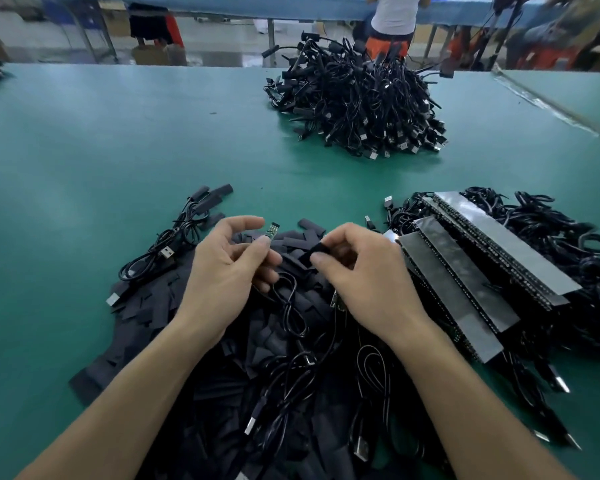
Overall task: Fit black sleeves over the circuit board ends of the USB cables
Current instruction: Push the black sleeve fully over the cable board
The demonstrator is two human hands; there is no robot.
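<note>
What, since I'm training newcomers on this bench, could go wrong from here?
1. The left hand pinches the small circuit board only near its base, and the sleeve in the right hand is not yet on it; a misaligned push might snag or bend the board.
2. The cable loops down into the pile of loose sleeves and could tangle or drag some along.

head camera looks forward and down, close over the green table (84, 150), far benches behind.
</note>
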